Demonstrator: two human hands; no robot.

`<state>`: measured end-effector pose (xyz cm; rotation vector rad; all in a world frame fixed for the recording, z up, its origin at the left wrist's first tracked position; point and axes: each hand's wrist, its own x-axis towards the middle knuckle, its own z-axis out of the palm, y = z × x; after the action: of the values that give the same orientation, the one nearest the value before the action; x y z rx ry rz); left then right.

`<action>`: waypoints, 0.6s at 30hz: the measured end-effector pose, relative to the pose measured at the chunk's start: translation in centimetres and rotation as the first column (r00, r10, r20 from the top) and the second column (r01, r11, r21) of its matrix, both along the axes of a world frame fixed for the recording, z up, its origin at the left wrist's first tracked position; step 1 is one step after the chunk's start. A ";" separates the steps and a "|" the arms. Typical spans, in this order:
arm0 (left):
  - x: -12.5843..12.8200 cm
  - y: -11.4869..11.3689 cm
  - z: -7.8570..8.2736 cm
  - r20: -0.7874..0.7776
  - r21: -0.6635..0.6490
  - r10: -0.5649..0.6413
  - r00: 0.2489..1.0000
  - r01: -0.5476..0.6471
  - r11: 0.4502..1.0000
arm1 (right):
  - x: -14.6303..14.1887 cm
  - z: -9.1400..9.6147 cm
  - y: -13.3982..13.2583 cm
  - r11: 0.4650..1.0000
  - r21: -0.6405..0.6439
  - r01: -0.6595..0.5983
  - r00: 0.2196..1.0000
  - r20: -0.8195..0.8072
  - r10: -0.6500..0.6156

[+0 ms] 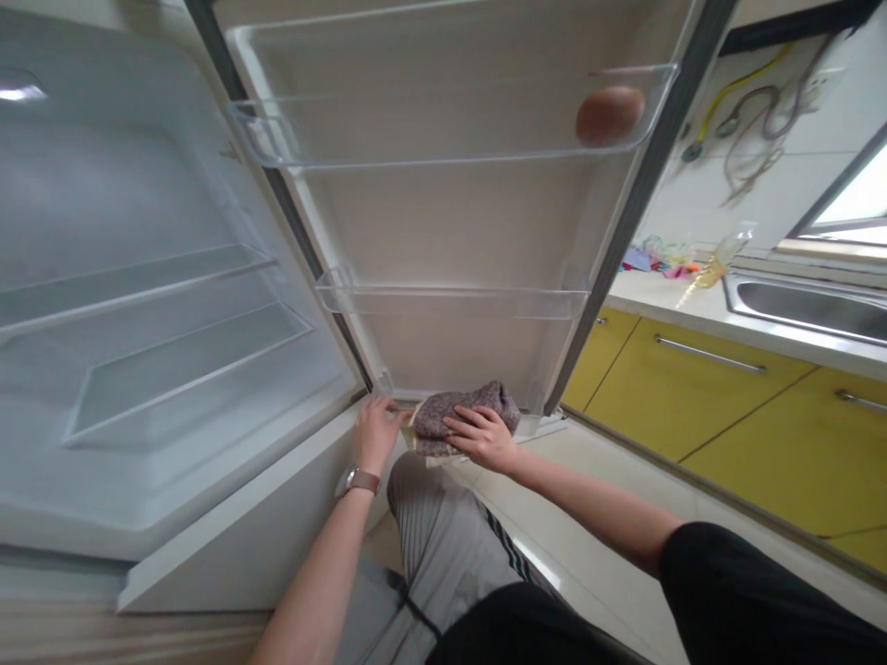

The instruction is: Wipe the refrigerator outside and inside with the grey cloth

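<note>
Right hand (485, 436) is laid flat, fingers extended, on a grey-brown cloth (461, 406), which is pressed to the foot of the open fridge door (457, 231). Left hand (375, 429) is set against the door's lower corner, just left of the cloth; its grip cannot be told. Floor (589, 480) is tiled, pale, glossy. Clear plastic door shelves are seen; a brown egg (610, 114) lies in the upper one. Yellow cabinets (693, 397) and a steel sink (810, 309) are seen far right.

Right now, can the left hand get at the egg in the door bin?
Probably, with a stretch: the left hand rests low on the door; the egg sits high, its bin open-topped, nothing between.
</note>
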<state>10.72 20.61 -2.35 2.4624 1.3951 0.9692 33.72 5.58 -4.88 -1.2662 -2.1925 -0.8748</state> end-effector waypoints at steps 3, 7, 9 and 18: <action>-0.1 0.1 0.0 -0.010 -0.001 -0.016 1.000 0.016 1.000 | 0.8 0.4 -0.5 0.998 -0.057 -0.035 0.998 0.049 0.038; -0.1 0.2 -0.3 -0.019 0.004 -0.016 1.000 0.016 1.000 | 3.2 1.5 -3.1 0.998 -0.067 -0.010 0.999 0.048 0.013; -0.1 0.3 -0.5 -0.021 0.015 -0.013 1.000 0.014 1.000 | 4.7 2.2 -4.9 0.994 -0.094 0.056 0.998 -0.001 -0.056; 0.1 0.4 -0.6 -0.016 0.018 -0.006 1.000 0.006 1.000 | 7.6 6.5 -10.2 0.999 -0.044 0.009 0.718 -0.695 -0.037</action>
<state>10.77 20.99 -2.96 2.4908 1.3893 0.9681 41.29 -4.58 1.57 -1.3546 -1.5783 -0.2658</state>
